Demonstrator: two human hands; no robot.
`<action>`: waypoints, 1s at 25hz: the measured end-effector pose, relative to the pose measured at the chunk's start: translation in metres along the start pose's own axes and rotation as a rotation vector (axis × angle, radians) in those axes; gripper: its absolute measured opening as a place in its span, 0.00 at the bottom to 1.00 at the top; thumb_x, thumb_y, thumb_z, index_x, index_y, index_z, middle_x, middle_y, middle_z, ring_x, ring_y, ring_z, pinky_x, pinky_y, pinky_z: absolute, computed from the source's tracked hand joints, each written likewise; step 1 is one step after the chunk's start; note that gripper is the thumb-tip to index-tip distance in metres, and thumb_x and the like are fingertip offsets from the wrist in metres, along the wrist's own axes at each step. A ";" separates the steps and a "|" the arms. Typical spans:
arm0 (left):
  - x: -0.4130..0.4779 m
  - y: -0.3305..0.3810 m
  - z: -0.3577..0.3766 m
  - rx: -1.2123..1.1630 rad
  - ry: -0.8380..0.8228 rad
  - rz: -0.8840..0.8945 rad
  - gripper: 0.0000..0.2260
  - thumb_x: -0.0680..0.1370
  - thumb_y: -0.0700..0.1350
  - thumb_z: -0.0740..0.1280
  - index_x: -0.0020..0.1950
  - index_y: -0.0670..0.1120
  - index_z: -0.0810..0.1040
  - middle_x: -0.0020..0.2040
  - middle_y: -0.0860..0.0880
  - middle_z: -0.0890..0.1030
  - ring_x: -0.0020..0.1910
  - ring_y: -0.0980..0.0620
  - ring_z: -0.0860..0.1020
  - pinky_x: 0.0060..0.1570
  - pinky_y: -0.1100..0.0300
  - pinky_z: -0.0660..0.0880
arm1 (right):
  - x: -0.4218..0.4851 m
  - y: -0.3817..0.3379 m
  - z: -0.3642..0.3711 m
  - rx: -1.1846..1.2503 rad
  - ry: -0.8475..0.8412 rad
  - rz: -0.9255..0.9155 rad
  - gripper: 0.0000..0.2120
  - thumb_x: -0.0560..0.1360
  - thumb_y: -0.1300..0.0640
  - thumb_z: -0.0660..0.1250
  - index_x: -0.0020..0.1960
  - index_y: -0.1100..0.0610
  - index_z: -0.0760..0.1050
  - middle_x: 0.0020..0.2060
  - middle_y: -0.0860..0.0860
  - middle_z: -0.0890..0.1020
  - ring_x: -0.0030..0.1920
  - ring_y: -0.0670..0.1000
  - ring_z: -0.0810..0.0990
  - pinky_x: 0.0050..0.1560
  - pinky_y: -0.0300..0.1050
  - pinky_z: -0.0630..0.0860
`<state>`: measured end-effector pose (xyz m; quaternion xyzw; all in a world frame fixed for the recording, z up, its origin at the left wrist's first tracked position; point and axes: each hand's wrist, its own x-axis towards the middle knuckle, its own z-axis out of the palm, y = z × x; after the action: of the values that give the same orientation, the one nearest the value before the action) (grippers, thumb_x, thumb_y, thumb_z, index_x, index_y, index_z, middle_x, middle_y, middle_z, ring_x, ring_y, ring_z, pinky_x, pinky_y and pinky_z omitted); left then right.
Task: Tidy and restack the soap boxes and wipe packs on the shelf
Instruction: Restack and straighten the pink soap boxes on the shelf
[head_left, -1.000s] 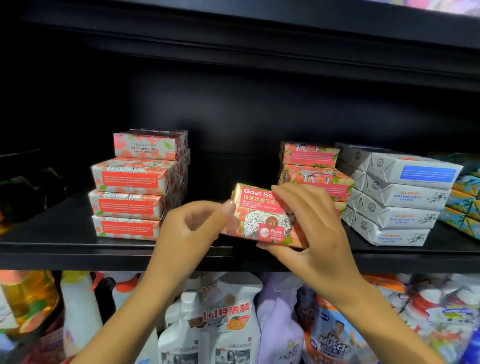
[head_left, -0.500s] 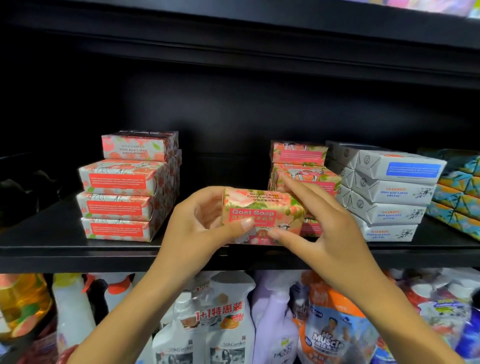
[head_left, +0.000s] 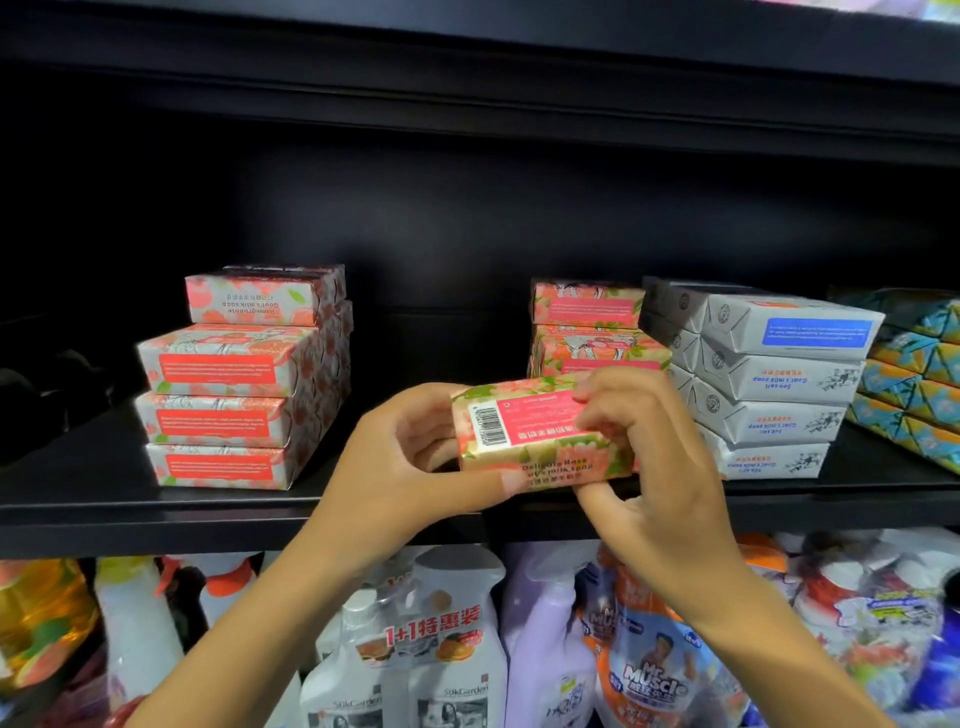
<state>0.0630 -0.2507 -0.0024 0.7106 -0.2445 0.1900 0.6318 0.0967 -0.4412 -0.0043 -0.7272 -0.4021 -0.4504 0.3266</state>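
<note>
in the centre of the frame the rose soap box (head_left: 540, 436) is in the air, just above the front edge of the shelf (head_left: 156, 525), and both hands carry it. the grip of the left hand (head_left: 415, 457) holds its left end, with the thumb along the lower front face. the grip of the right hand (head_left: 649, 467) pinches the right end, with curled fingers on top and the thumb below. the barcode face looks up and the face with the words "delicate rose" looks to the camera. i judge that the two-hand hold is for turning the box to the same side as the boxes in the stacks.

just behind the hands, right of centre, stands the pink stack (head_left: 587, 332) with a similar pattern, so it seems the natural place for this box. its lower part is hidden by the hands. the white stack (head_left: 769, 384) is just beside it on the right, and the teal and orange packs (head_left: 914, 384) lie at the far right edge. the pomegranate stack (head_left: 234, 384) stands left of centre, well apart.

between the pomegranate stack and the pink stack the shelf is bare, so there is room to put down or slide the box. there is much free height under the upper shelf (head_left: 467, 78). the risk is the front edge, because a dropped box could fall to the bottles (head_left: 447, 649) below.
</note>
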 end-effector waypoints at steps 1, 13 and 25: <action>0.000 -0.001 -0.001 0.016 0.005 0.044 0.27 0.59 0.43 0.79 0.57 0.45 0.78 0.53 0.51 0.83 0.54 0.54 0.81 0.49 0.65 0.76 | 0.000 0.002 -0.002 0.008 -0.054 0.037 0.24 0.63 0.68 0.71 0.56 0.55 0.69 0.58 0.52 0.72 0.60 0.47 0.71 0.59 0.34 0.66; 0.002 -0.011 -0.005 0.202 -0.122 0.181 0.42 0.61 0.55 0.79 0.71 0.59 0.63 0.70 0.54 0.68 0.70 0.51 0.68 0.62 0.56 0.72 | 0.011 -0.001 -0.020 0.209 -0.110 0.240 0.25 0.61 0.59 0.79 0.55 0.53 0.75 0.52 0.44 0.75 0.55 0.40 0.74 0.52 0.28 0.69; 0.002 -0.006 -0.029 0.274 0.083 -0.067 0.30 0.56 0.54 0.78 0.56 0.54 0.78 0.52 0.57 0.83 0.51 0.58 0.81 0.48 0.67 0.77 | -0.020 0.013 0.009 -0.005 -0.037 0.180 0.20 0.67 0.56 0.72 0.57 0.56 0.73 0.54 0.48 0.73 0.55 0.44 0.72 0.56 0.32 0.68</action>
<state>0.0692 -0.2212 -0.0026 0.7896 -0.1660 0.2297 0.5443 0.1059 -0.4454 -0.0273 -0.7694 -0.3400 -0.4064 0.3566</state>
